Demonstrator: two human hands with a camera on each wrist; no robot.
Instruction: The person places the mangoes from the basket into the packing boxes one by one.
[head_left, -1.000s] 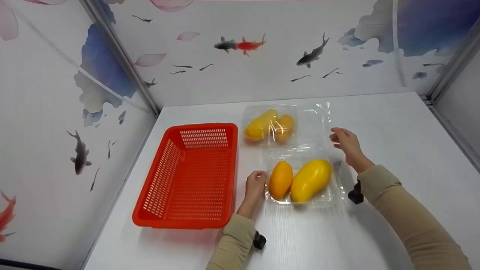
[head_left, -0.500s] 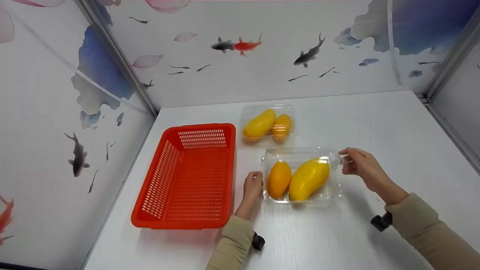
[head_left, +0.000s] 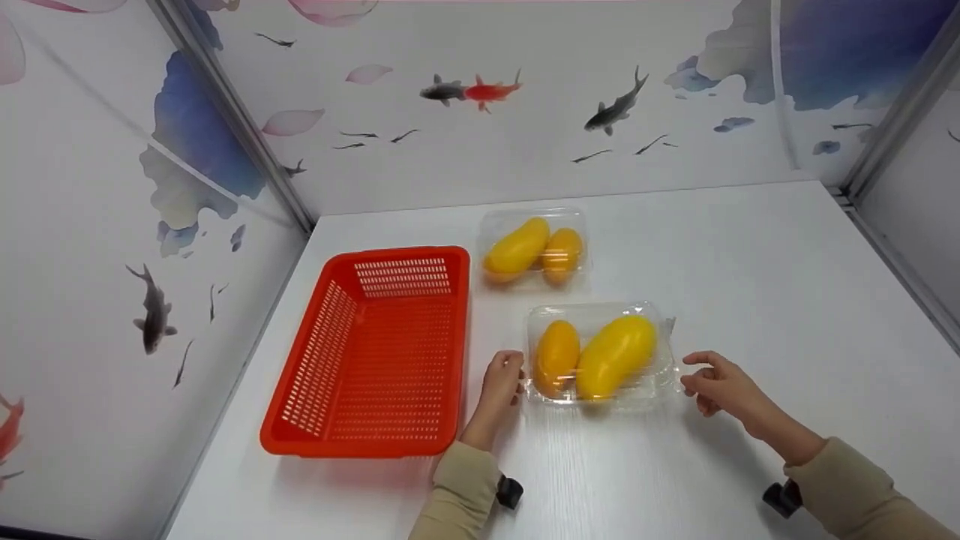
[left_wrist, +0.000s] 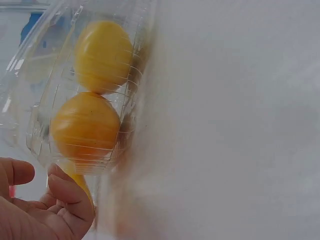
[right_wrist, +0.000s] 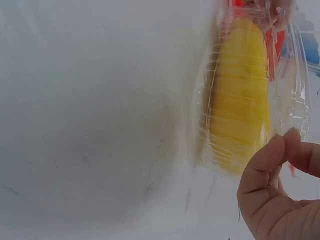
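A clear plastic clamshell box (head_left: 660,386) holds a small orange-yellow mango (head_left: 557,356) and a larger yellow mango (head_left: 616,352). Its lid (right_wrist: 295,95) leans over the fruit, with a gap still showing between lid and base in the right wrist view. My right hand (head_left: 724,386) pinches the lid's edge between thumb and index finger at the box's right end. At the left end is my left hand (head_left: 501,382), close against the box. Its thumb and fingers (left_wrist: 72,197) are loosely bent and apart, with nothing between them.
A red plastic basket (head_left: 463,337) stands to the left, near my left forearm. Behind the box sits a second clear clamshell (head_left: 491,221) with two more mangoes, its lid down. White table (head_left: 787,262) extends to the right; printed walls (head_left: 525,172) enclose the back and sides.
The lid has swung from lying open behind the box, through upright, to over the mangoes. My right hand came forward with it; my left hand stayed at the left end, its fingers shifting slightly.
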